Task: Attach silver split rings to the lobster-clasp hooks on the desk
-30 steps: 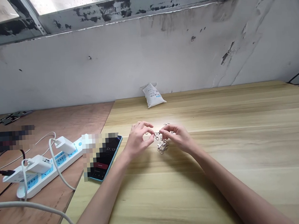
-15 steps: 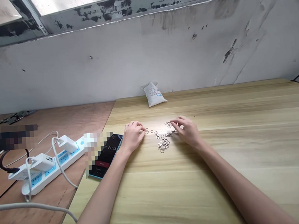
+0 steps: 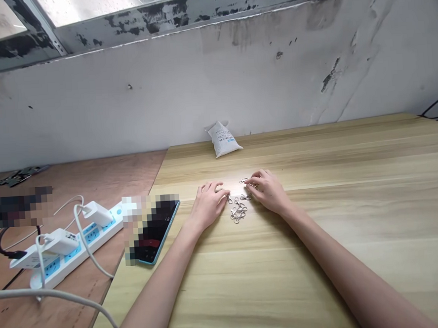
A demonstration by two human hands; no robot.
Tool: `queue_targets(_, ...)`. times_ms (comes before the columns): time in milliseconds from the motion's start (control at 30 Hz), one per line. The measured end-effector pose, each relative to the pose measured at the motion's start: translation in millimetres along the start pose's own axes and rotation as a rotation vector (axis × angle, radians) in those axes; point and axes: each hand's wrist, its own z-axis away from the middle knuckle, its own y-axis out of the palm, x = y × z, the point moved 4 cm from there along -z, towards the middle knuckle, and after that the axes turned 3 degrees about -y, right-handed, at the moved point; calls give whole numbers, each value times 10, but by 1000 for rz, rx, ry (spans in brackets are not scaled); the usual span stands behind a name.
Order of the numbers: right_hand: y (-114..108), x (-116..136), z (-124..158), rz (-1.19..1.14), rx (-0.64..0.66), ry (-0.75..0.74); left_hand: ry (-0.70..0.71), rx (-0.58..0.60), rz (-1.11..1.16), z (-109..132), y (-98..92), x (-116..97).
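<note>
A small heap of silver clasps and rings (image 3: 238, 208) lies on the light wooden table (image 3: 318, 217). My left hand (image 3: 208, 204) rests palm down just left of the heap, its fingertips curled onto the table by a clasp. My right hand (image 3: 267, 190) lies just right of the heap, with its fingertips pinched over a few small metal pieces at the heap's far edge. What either hand holds is too small to make out.
A white pouch (image 3: 223, 139) leans by the wall at the table's back. A phone with a blue case (image 3: 154, 232) lies at the table's left edge. On the brown table to the left, a white power strip (image 3: 66, 242) has chargers and cables plugged in.
Both hands were raised and pinching a clasp between them a second ago. They dropped to the table and spread apart, then my left hand slid right, back toward the heap.
</note>
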Motion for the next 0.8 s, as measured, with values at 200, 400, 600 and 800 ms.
queue_targets(200, 26, 128, 9, -36, 32, -29, 2, -71, -42, -29, -37, 6)
queue_targets(400, 44, 203, 20, -71, 55, -62, 53, -85, -62, -42, -88, -29)
queue_targets(600, 50, 282, 23, -89, 72, -92, 122, -72, -107, -36, -125, -92)
queue_targets(800, 65, 324, 34, -84, 75, -125, 110, -75, -104, -50, -105, -93)
